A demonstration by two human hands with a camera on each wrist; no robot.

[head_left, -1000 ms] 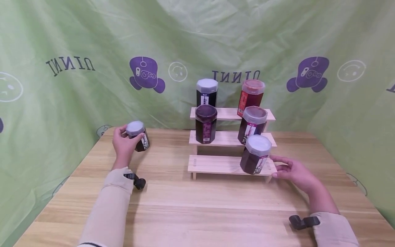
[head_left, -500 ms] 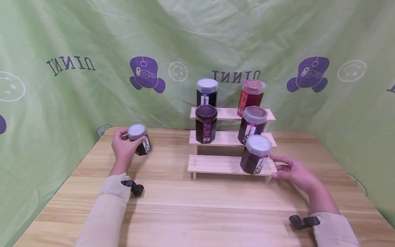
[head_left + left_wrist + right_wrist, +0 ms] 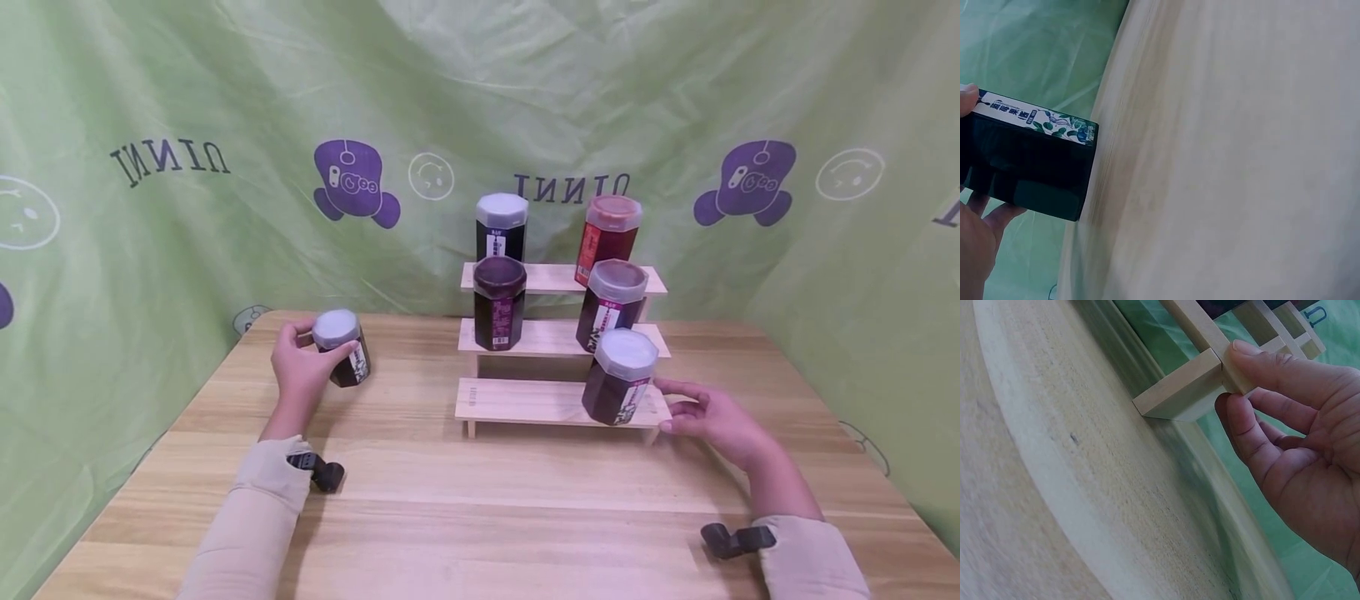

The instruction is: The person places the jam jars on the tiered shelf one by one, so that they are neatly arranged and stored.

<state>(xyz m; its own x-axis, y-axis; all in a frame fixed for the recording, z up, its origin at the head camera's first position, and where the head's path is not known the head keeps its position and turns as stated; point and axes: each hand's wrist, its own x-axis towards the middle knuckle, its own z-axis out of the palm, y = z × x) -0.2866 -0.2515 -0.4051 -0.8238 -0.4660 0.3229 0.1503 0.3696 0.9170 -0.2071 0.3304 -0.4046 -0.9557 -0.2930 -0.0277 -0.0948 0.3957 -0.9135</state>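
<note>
My left hand (image 3: 303, 367) grips a dark eight-sided jar (image 3: 352, 367) with a frosted white lid at the table's left side. Its white label (image 3: 1035, 117) with leaves and blue berries shows in the left wrist view; whether its base touches the table I cannot tell. My right hand (image 3: 720, 425) pinches the right end of the lowest step of a three-step wooden display stand (image 3: 517, 400), thumb on top and fingers below. A purple-dark jar (image 3: 611, 396) with a whitish lid stands on that step, close to this hand.
On the middle step stand a dark purple jar (image 3: 498, 321) and a jar with a pink-and-white label (image 3: 600, 321). The top step bears a white-lidded jar (image 3: 491, 242) and a red jar (image 3: 606, 250). A green printed curtain (image 3: 300, 83) hangs behind the wooden table (image 3: 487, 533).
My left hand has brought its jar a little nearer to me and slightly right. My right hand stays at the stand, and the jars on the stand have not moved.
</note>
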